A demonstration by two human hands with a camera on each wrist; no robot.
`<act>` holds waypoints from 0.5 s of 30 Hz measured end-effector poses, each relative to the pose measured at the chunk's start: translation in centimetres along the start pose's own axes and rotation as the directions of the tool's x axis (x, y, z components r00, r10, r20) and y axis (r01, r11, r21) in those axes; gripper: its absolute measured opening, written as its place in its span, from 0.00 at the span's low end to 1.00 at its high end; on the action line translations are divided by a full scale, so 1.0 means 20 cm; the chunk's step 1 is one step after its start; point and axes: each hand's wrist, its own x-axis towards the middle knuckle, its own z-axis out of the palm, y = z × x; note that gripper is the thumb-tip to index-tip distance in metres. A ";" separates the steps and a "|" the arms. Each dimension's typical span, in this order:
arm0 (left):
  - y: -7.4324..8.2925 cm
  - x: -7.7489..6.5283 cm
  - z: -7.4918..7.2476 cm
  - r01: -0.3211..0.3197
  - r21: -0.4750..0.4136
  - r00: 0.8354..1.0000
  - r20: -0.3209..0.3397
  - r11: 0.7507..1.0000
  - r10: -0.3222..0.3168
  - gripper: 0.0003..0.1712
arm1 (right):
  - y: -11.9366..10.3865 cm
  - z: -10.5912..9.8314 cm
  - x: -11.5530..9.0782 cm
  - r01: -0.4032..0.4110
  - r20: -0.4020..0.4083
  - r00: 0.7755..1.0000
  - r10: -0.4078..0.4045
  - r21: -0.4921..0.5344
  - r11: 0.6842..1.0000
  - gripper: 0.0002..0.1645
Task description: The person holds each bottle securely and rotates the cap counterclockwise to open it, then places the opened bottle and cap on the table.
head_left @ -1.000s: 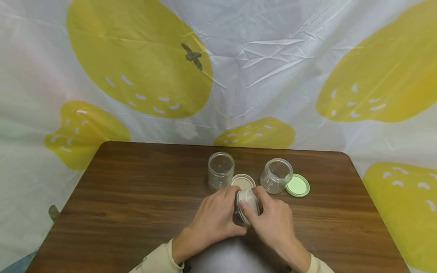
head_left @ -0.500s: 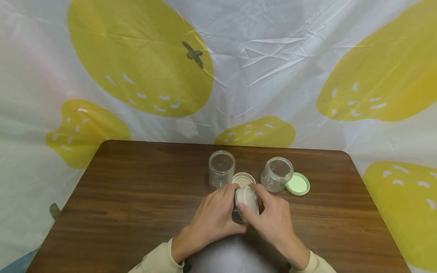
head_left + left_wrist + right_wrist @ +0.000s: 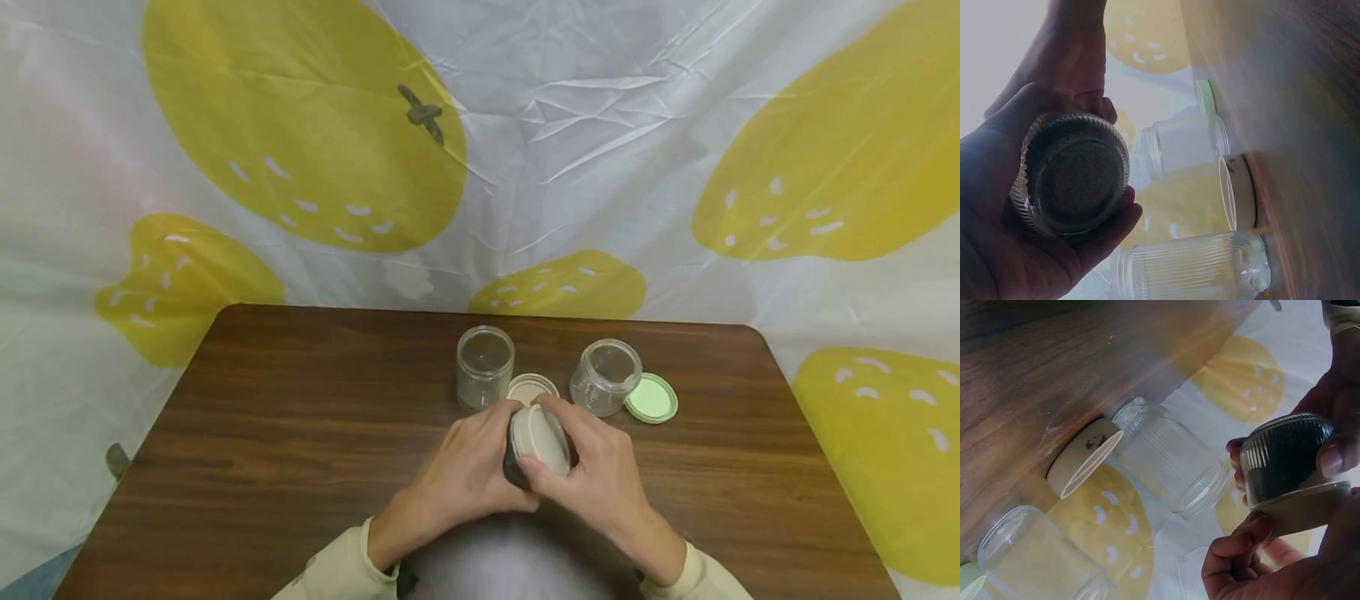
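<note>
Above the table's near middle, both hands hold one small ribbed glass jar [image 3: 1285, 453] with dark contents. My left hand [image 3: 465, 467] wraps its fingers and thumb round the glass body. My right hand [image 3: 600, 471] grips the beige lid [image 3: 542, 437], thumb on the near side and fingers on the far side. The lid sits on the jar, which is tilted with its lid toward the right hand. In the left wrist view the jar's round base [image 3: 1082, 181] faces the camera.
Behind the hands stand a taller ribbed glass jar [image 3: 485, 371] and a shorter clear jar [image 3: 603, 379], both uncovered. A beige lid [image 3: 531, 387] lies between them, a green lid [image 3: 652, 398] to the right. A fruit-print cloth [image 3: 495, 167] hangs behind the wooden table [image 3: 315, 400].
The held jar has tilted slightly, and the right hand has shifted a little round the lid. The jars and lids on the table stay put; the head view has moved slightly.
</note>
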 end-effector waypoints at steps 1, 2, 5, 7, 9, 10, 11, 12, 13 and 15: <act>0.00 0.00 0.00 0.002 0.004 1.000 0.003 1.000 -0.002 0.48 | 0.00 0.00 0.00 0.010 0.003 1.000 -0.010 0.008 1.000 0.37; 0.00 0.00 0.00 0.003 0.009 1.000 0.005 1.000 -0.003 0.48 | 0.01 0.00 0.00 0.022 0.007 1.000 -0.022 0.018 1.000 0.38; 0.00 0.00 -0.01 0.003 0.024 1.000 0.003 1.000 -0.003 0.47 | 0.03 0.00 0.02 0.064 0.021 0.998 -0.065 0.047 0.997 0.41; 0.00 0.00 -0.01 -0.001 0.036 1.000 -0.002 0.999 0.001 0.46 | 0.04 -0.01 0.02 0.100 0.030 0.994 -0.102 0.061 0.993 0.42; 0.00 0.00 -0.01 -0.005 0.043 1.000 -0.002 0.999 0.005 0.46 | 0.05 -0.01 0.03 0.139 0.038 0.989 -0.142 0.076 0.987 0.42; 0.00 0.00 -0.01 -0.005 0.047 1.000 0.000 0.999 0.005 0.46 | 0.06 -0.01 0.04 0.158 0.041 0.986 -0.162 0.082 0.984 0.42; 0.00 0.00 -0.01 -0.005 0.048 1.000 0.003 0.999 0.005 0.47 | 0.06 -0.01 0.04 0.174 0.046 0.983 -0.179 0.089 0.981 0.43; 0.00 0.00 -0.01 -0.005 0.051 1.000 0.007 0.999 0.004 0.47 | 0.07 -0.02 0.05 0.187 0.052 0.980 -0.193 0.096 0.978 0.43; 0.00 0.00 -0.02 -0.004 0.051 1.000 0.010 0.999 0.004 0.47 | 0.07 -0.02 0.05 0.197 0.061 0.977 -0.204 0.103 0.975 0.43; -0.01 0.00 -0.02 -0.004 0.054 1.000 0.015 0.999 0.003 0.48 | 0.08 -0.03 0.05 0.208 0.083 0.972 -0.218 0.118 0.971 0.43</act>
